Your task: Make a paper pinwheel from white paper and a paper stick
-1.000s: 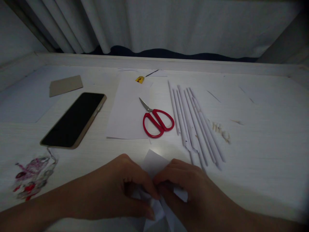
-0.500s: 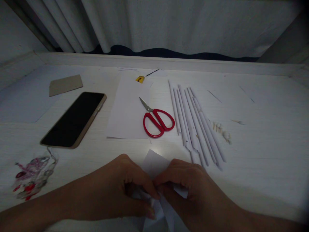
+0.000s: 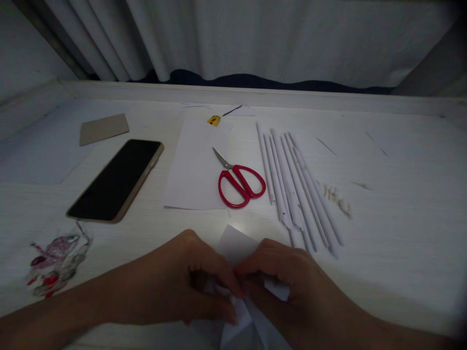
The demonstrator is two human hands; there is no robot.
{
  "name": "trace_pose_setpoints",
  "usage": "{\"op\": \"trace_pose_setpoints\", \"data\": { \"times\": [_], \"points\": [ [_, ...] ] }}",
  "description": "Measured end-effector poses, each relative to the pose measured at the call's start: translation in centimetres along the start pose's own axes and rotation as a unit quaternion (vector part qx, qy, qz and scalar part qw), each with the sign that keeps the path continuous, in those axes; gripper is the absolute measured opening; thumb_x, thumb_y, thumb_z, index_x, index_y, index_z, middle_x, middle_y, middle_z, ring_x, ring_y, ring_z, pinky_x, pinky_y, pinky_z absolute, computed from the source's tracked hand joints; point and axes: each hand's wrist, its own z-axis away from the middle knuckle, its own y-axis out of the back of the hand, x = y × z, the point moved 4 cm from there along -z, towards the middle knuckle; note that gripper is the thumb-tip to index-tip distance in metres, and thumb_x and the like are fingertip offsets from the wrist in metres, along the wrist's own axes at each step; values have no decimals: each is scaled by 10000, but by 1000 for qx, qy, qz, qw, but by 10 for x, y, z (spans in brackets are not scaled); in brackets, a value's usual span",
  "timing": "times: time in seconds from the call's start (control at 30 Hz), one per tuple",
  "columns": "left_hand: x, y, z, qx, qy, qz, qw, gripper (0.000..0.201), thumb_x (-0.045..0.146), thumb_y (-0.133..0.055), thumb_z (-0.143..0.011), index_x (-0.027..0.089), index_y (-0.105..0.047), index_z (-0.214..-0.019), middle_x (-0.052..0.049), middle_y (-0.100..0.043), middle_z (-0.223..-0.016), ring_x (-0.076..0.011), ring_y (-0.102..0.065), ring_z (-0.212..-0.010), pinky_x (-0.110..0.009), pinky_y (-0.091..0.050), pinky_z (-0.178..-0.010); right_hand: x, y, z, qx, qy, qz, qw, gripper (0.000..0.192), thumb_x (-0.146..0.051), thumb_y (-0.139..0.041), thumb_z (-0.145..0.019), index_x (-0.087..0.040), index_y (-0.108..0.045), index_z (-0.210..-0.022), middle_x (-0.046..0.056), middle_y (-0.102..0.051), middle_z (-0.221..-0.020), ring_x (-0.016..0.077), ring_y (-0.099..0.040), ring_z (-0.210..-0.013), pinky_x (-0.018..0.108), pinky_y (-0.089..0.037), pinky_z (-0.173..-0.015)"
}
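A big white curtain (image 3: 292, 39) hangs along the far side. Below it lies the pale wooden surface (image 3: 401, 218), which holds everything else.

A white sheet of paper (image 3: 195, 165) lies flat in the middle. To its left lies a black phone (image 3: 116, 179), turned at a slant. Right of the sheet lies a bunch of thin rolled paper sticks (image 3: 297, 187), side by side, reaching from far to near. A flat brown card (image 3: 104, 129) lies at the far left, beyond the phone.

At the near edge, the left hand (image 3: 178, 282) and the right hand (image 3: 288, 282) meet in the middle. Both pinch a small folded white paper (image 3: 237, 245), with the fingertips pressed together on it. One corner of this paper sticks up between the hands, and more of it shows under them, right at the near edge.

Red scissors (image 3: 241, 182) lie shut between the sheet and the sticks, with the blades over the sheet's right edge. A clear crumpled wrapper with red marks (image 3: 54, 265) lies at the near left. Small pale scraps (image 3: 337, 199) lie just right of the sticks. A tiny yellow thing (image 3: 213, 120) sits at the far end of the sheet.
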Motion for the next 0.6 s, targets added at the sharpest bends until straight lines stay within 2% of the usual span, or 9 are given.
{"op": "trace_pose_setpoints", "data": {
  "times": [0.13,0.23,0.37,0.47,0.6],
  "points": [
    [2,1,1,8,7,39,999,240,435,-622,-706,245,-667,-845,36,-614,-583,-80,-531,-489,-159,-377,-450,1,1,1,6,-11,-10,1000,259,-44,-548,-700,-205,-636,-883,3,-626,-759,140,-566,-701,256,-441,-647],
    [5,0,0,18,7,109,994,213,342,-682,-670,204,-597,-809,49,-626,-688,-49,-487,-471,-137,-342,-417,-3,3,2,-2,-6,-14,1000,268,-45,-519,-724,-215,-610,-910,-2,-598,-757,146,-561,-721,269,-446,-663],
    [5,-1,-1,34,26,179,983,285,251,-731,-616,180,-489,-749,82,-587,-672,-16,-416,-418,-106,-276,-358,-5,5,4,-7,-15,-10,1000,293,-17,-504,-714,-211,-590,-916,-3,-584,-764,146,-560,-738,272,-449,-683],
    [6,0,-1,27,34,194,980,299,252,-726,-624,181,-468,-758,72,-593,-696,-17,-435,-423,-106,-290,-361,-6,5,3,-11,-16,-10,1000,289,-19,-515,-709,-217,-608,-898,5,-594,-762,150,-563,-732,274,-453,-679],
    [10,4,-2,12,36,188,981,254,244,-699,-660,178,-474,-758,89,-529,-605,-28,-445,-430,-119,-311,-388,-8,5,1,-11,-14,-14,1000,269,-17,-533,-702,-203,-623,-874,14,-633,-782,156,-570,-752,279,-455,-695]
  ]
}}
